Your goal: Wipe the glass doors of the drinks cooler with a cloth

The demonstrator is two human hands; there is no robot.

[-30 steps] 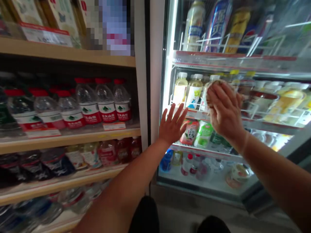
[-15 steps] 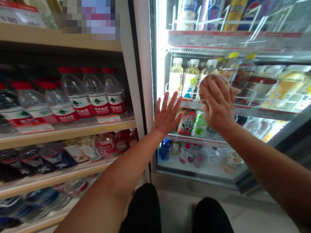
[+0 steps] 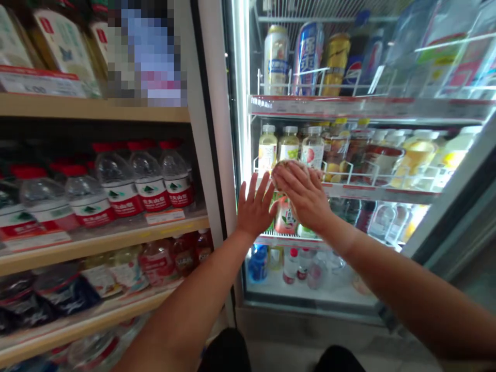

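My right hand (image 3: 307, 199) presses a small brownish cloth (image 3: 284, 167) flat against the glass front of a lit drinks cooler (image 3: 242, 155), level with the second shelf rail. My left hand (image 3: 253, 209) lies open, fingers spread, on the glass beside the cooler's left frame, its fingertips almost touching my right hand. Behind the glass stand bottles of pale juice (image 3: 267, 147) and, just under my hands, a pink-labelled bottle (image 3: 284, 219).
Wooden shelves (image 3: 104, 235) to the left carry red-capped water bottles (image 3: 147, 178) and more drinks below. Tall cans (image 3: 306, 51) fill the cooler's top shelf. A dark door frame (image 3: 449, 206) slants at the right. My knees show at the bottom.
My right hand has slid the cloth left and slightly down across the glass, ending next to my left hand. My left hand has stayed flat on the glass.
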